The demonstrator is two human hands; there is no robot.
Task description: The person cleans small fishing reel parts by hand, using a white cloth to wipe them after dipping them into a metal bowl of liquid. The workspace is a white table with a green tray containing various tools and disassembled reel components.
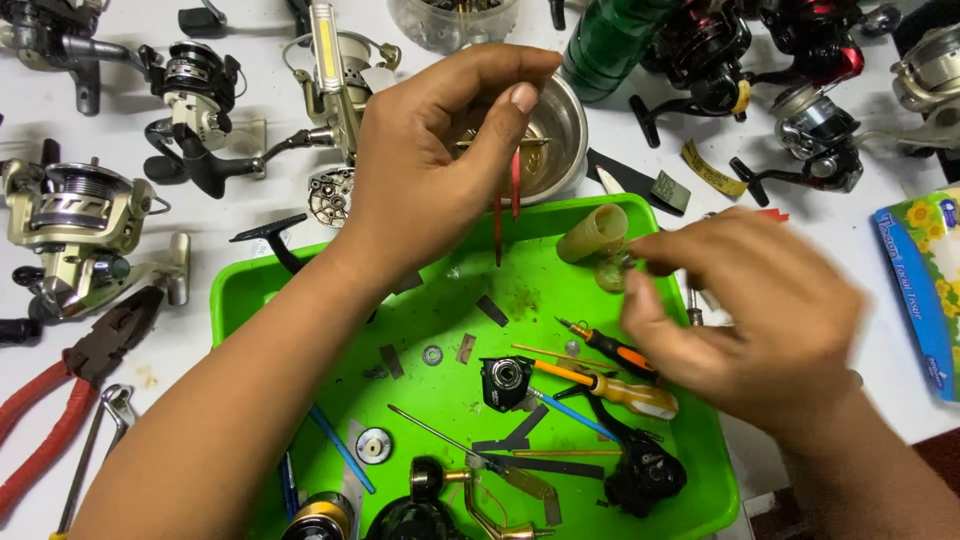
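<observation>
My left hand [440, 150] is raised over the far edge of a bright green tray [440, 300], its fingers pinched on red-handled tweezers [507, 205] that hang point down. Behind it stands a round metal bowl [558, 130]. My right hand [740, 320] is blurred at the tray's right side, fingertips closed on a small clear cap-like part [612, 272] next to a yellowish plastic tube [592, 234]. Inside the tray lie an orange-handled screwdriver [610, 388], a small black screwdriver [605, 345], a black reel body [505, 382], washers and thin metal strips.
Several fishing reels [80, 215] lie on the white table to the left and along the back. Red-handled pliers [60, 400] and a wrench [100, 440] sit at the left edge. A green bottle [610, 40] stands at the back; a tissue pack [925, 290] lies at the right.
</observation>
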